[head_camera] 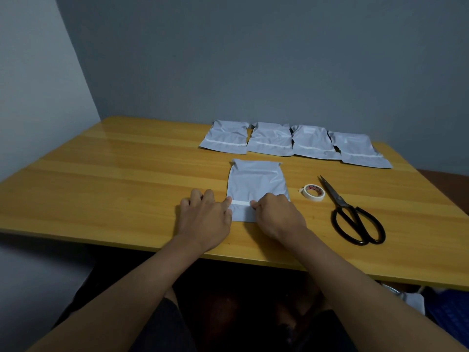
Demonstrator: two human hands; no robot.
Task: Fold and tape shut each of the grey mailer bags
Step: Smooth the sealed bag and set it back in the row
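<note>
One grey mailer bag (256,185) lies flat near the front edge of the desk (114,179), a white tape strip (240,203) running across its lower part. The left hand (203,217) sits at the bag's left edge, thumb on the strip's end, other fingers loosely bent on the wood, not gripping anything. The right hand (278,214) covers the bag's lower right corner, fingers curled down onto the strip; can't tell if it's pinching or just pressing. Just right of the bag is one tape roll (314,192), then one pair of black scissors (350,214), blades pointing away. Four taped bags (294,143) line the back edge, side by side and overlapping slightly. Loads of bare wood on the left half.
</note>
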